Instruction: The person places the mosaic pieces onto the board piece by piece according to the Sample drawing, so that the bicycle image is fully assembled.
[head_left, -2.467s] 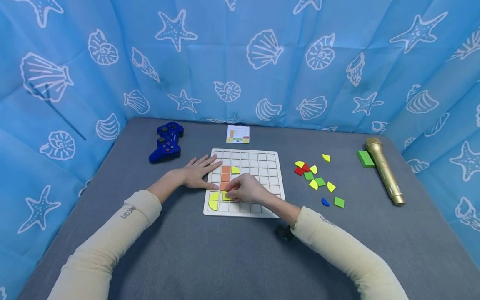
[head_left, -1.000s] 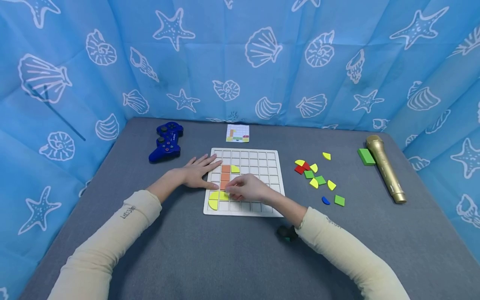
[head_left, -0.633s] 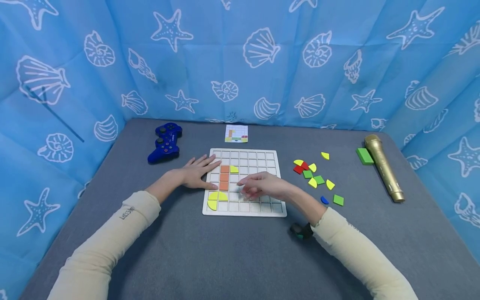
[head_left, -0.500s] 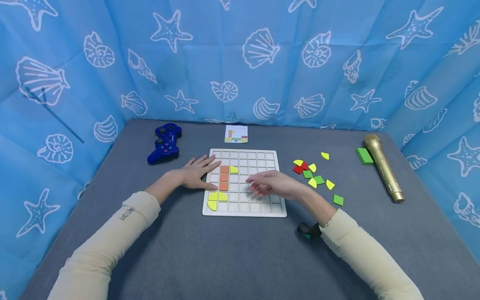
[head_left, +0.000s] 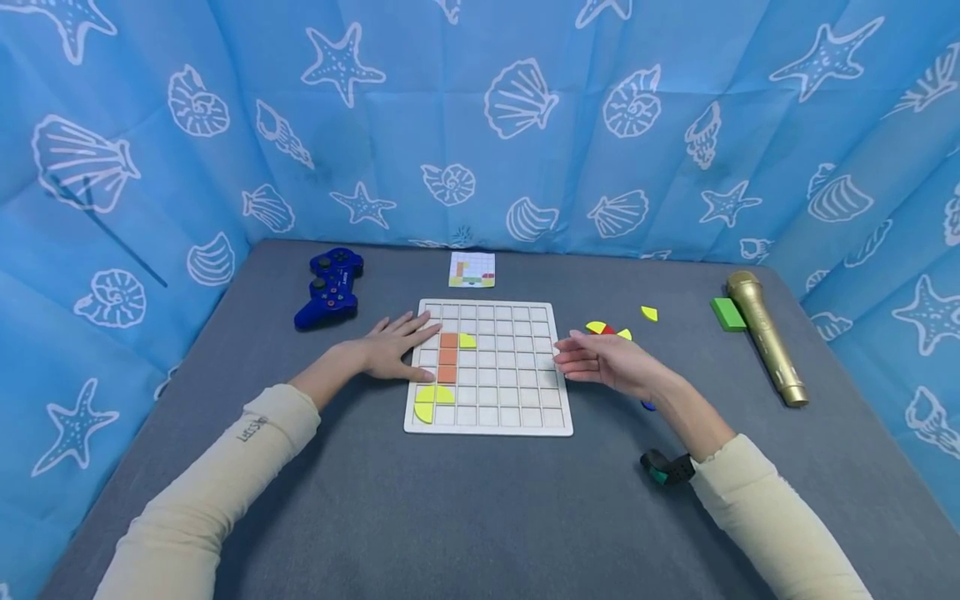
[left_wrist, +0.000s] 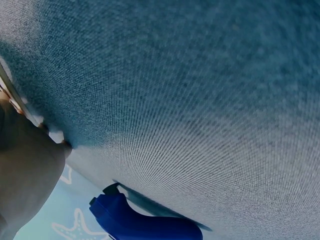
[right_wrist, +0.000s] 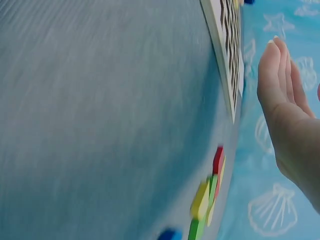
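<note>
My left hand lies with fingers spread on the left edge of a white grid board. On the board, orange square tiles form a column, with a yellow quarter-circle tile beside the top one. Yellow quarter-circle tiles sit grouped at the lower left. My right hand hovers at the board's right edge, fingers relaxed and holding nothing. It hides part of the loose pile, where a red tile and a yellow tile show. In the right wrist view, green tiles and a blue tile lie below the hand.
A small pattern card lies behind the board. The blue game controller rests at the back left. At the right, a green block lies against a gold microphone. A patterned blue curtain borders the table.
My right hand has let go of a yellow quarter-circle tile at the board's lower left and moved right, to the board's right edge near the loose tiles. My left hand has stayed put.
</note>
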